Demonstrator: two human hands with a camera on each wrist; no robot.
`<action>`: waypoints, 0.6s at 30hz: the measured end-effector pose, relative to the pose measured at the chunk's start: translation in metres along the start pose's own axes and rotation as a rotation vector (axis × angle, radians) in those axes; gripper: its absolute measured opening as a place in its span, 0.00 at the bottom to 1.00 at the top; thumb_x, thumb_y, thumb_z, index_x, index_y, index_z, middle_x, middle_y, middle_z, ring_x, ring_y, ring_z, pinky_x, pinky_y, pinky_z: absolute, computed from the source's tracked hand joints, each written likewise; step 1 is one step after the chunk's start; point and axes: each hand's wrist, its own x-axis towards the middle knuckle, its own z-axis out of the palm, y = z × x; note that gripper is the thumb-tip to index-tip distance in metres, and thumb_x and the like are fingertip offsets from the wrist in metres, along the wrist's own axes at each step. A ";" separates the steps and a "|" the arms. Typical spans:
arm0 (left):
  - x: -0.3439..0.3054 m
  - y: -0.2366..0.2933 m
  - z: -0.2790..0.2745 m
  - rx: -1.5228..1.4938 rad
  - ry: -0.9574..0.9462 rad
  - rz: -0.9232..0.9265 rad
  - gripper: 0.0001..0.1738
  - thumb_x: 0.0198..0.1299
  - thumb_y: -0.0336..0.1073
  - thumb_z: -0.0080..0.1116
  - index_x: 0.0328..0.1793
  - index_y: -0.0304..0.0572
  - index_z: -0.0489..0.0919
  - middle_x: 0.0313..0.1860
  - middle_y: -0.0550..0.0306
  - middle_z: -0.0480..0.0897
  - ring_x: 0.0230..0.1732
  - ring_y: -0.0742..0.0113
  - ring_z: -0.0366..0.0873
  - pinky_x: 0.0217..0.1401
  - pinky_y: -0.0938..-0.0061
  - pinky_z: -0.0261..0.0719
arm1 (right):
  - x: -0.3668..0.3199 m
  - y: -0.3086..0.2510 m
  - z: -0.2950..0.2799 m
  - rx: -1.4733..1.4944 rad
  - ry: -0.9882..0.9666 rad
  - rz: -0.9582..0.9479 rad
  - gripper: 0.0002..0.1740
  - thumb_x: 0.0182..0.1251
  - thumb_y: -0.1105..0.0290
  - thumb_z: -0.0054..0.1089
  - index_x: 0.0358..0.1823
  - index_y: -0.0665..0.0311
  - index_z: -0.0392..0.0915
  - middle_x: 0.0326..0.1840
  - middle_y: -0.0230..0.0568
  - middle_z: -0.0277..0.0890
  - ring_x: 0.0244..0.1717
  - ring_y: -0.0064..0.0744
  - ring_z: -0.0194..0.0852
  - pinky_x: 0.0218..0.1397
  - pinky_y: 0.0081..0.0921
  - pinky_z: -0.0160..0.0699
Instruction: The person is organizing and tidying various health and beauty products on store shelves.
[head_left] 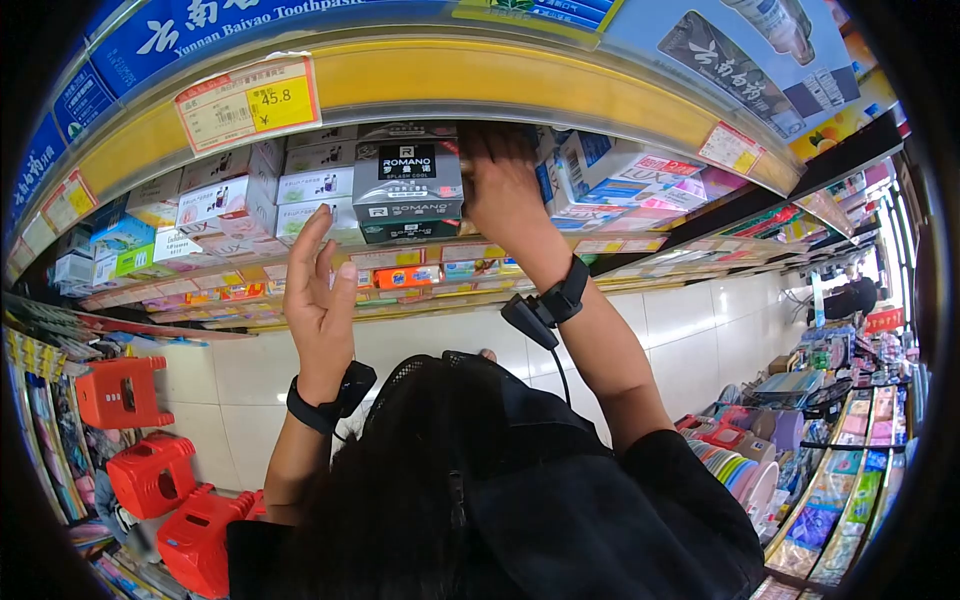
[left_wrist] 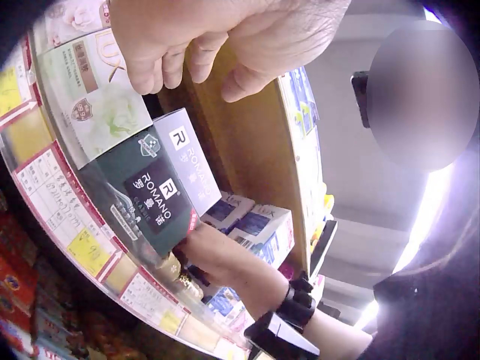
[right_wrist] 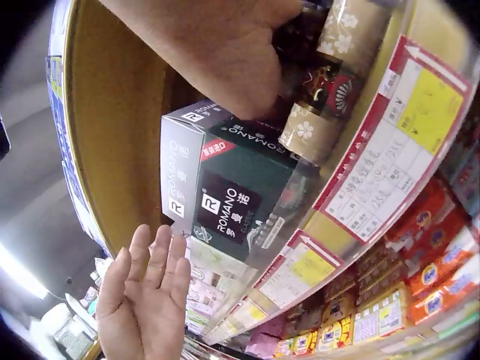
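Note:
My right hand (head_left: 505, 185) reaches into the shelf just right of a stack of Romano boxes (head_left: 408, 182), its fingers going into shadow under the upper shelf. In the right wrist view, this hand covers part of a dark green Romano box (right_wrist: 240, 199), beside gold flower-patterned packs (right_wrist: 304, 133). Its fingertips are hidden, so I cannot tell whether they hold anything. My left hand (head_left: 322, 315) is raised in front of the shelf, fingers loosely extended and holding nothing. In the left wrist view, a white-and-green box (left_wrist: 94, 97) lies below that hand, beside the dark green box.
Lux boxes (head_left: 640, 175) stand right of my right hand, with further white boxes (head_left: 215, 205) at left. A yellow shelf edge (head_left: 400, 85) with price tags overhangs the stock. Lower shelves hold packaged soaps (head_left: 405, 277). Red stools (head_left: 150, 475) stand behind at left.

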 end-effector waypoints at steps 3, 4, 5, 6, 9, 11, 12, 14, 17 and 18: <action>0.000 0.000 0.001 0.006 -0.009 0.002 0.26 0.64 0.27 0.51 0.69 0.37 0.65 0.71 0.47 0.65 0.73 0.58 0.59 0.72 0.64 0.56 | -0.007 -0.003 -0.002 0.010 0.042 0.011 0.34 0.53 0.72 0.59 0.63 0.69 0.63 0.59 0.56 0.65 0.63 0.58 0.58 0.70 0.50 0.52; -0.001 0.000 0.001 0.018 -0.011 0.003 0.26 0.63 0.27 0.51 0.68 0.37 0.66 0.71 0.47 0.64 0.73 0.58 0.59 0.72 0.64 0.57 | -0.011 -0.005 -0.004 0.017 0.078 0.019 0.33 0.54 0.72 0.59 0.63 0.68 0.63 0.59 0.56 0.66 0.64 0.59 0.58 0.70 0.50 0.53; -0.003 0.001 0.002 0.030 -0.014 0.003 0.25 0.63 0.27 0.51 0.68 0.37 0.66 0.72 0.47 0.64 0.73 0.58 0.60 0.72 0.64 0.58 | -0.015 -0.008 -0.012 0.015 0.081 0.025 0.33 0.54 0.72 0.59 0.63 0.68 0.63 0.59 0.56 0.66 0.64 0.59 0.58 0.70 0.50 0.53; -0.004 0.001 0.003 0.030 -0.022 0.004 0.25 0.63 0.27 0.51 0.68 0.37 0.66 0.72 0.47 0.64 0.73 0.58 0.60 0.72 0.64 0.58 | -0.019 -0.014 -0.027 0.109 0.033 0.030 0.31 0.54 0.73 0.60 0.62 0.67 0.65 0.60 0.55 0.65 0.64 0.58 0.59 0.69 0.48 0.55; -0.016 -0.004 0.004 -0.001 -0.029 0.097 0.22 0.61 0.27 0.53 0.63 0.35 0.71 0.66 0.45 0.70 0.67 0.57 0.67 0.68 0.63 0.64 | -0.051 -0.020 -0.056 0.233 0.029 -0.023 0.26 0.55 0.76 0.59 0.58 0.65 0.70 0.62 0.54 0.65 0.63 0.57 0.62 0.65 0.45 0.62; -0.027 -0.004 0.005 0.108 -0.243 0.051 0.17 0.59 0.27 0.55 0.55 0.35 0.76 0.57 0.45 0.78 0.59 0.54 0.74 0.63 0.63 0.69 | -0.082 -0.023 -0.071 0.295 0.055 -0.079 0.19 0.54 0.78 0.58 0.50 0.66 0.74 0.57 0.52 0.69 0.56 0.56 0.67 0.56 0.43 0.70; -0.029 -0.003 0.011 0.143 -0.329 0.045 0.15 0.58 0.27 0.56 0.53 0.35 0.78 0.53 0.45 0.80 0.57 0.52 0.76 0.62 0.63 0.70 | -0.105 -0.022 -0.074 0.314 0.045 -0.064 0.15 0.53 0.79 0.57 0.45 0.68 0.75 0.53 0.51 0.71 0.51 0.55 0.70 0.51 0.43 0.73; -0.033 -0.004 0.028 0.191 -0.515 0.006 0.15 0.57 0.29 0.58 0.51 0.36 0.79 0.50 0.45 0.81 0.54 0.50 0.77 0.60 0.64 0.70 | -0.162 -0.012 -0.059 0.400 -0.058 0.079 0.13 0.54 0.77 0.57 0.43 0.67 0.75 0.48 0.49 0.75 0.48 0.53 0.72 0.49 0.42 0.74; -0.047 -0.047 0.044 0.222 -0.811 -0.122 0.18 0.57 0.34 0.60 0.54 0.39 0.78 0.52 0.45 0.80 0.57 0.49 0.75 0.62 0.63 0.69 | -0.281 0.010 -0.004 0.353 -0.369 0.434 0.10 0.60 0.71 0.54 0.42 0.66 0.75 0.45 0.50 0.77 0.47 0.51 0.76 0.47 0.41 0.76; -0.053 -0.063 0.047 0.277 -0.900 -0.196 0.20 0.58 0.36 0.60 0.56 0.38 0.77 0.54 0.44 0.79 0.58 0.49 0.74 0.63 0.62 0.68 | -0.312 0.011 0.002 0.375 -0.498 0.595 0.12 0.63 0.69 0.53 0.46 0.64 0.77 0.45 0.50 0.78 0.47 0.51 0.77 0.49 0.40 0.76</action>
